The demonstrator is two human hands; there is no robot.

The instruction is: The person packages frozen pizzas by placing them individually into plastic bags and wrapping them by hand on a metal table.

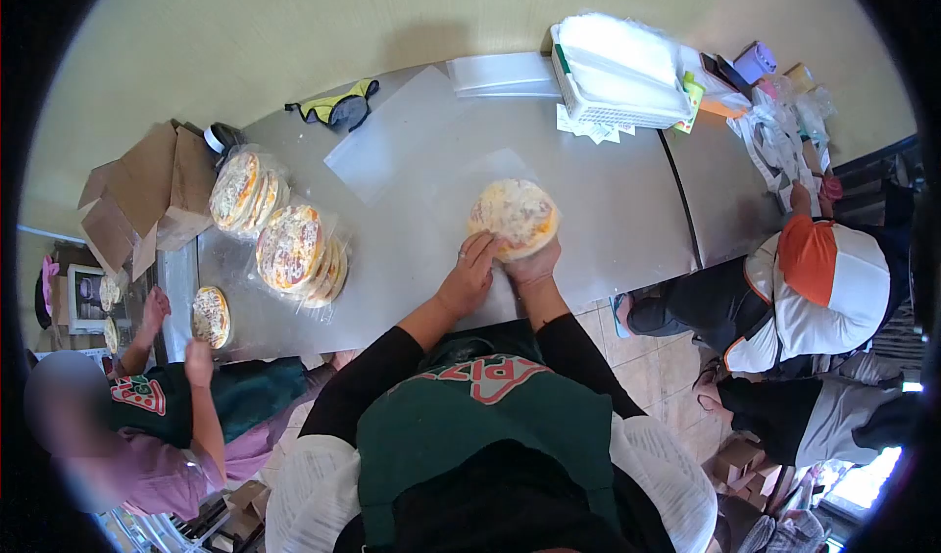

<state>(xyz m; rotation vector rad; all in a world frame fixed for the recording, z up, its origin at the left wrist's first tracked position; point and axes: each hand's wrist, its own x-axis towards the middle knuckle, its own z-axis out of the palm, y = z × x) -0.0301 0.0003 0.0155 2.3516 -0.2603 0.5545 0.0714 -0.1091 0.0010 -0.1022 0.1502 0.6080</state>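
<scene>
A round pizza [514, 214] topped with pale cheese is held over the near part of the metal table, tilted toward me. My right hand [536, 262] grips its lower right edge from below, the fingers mostly hidden behind it. At the lower left edge, my left hand [472, 271] has its fingers pressed together on the pizza's rim. Behind the pizza, a clear plastic sheet or bag [500, 166] shows faintly. To the left lie two bagged stacks of pizzas, a nearer one [291, 249] and a farther one [237, 192].
A white basket [613, 116] of plastic bags stands at the back. Left are a cardboard box [137, 185] and a co-worker beside a single pizza [211, 317]. Yellow-black goggles [338, 108] lie at the back. Other people are at the right.
</scene>
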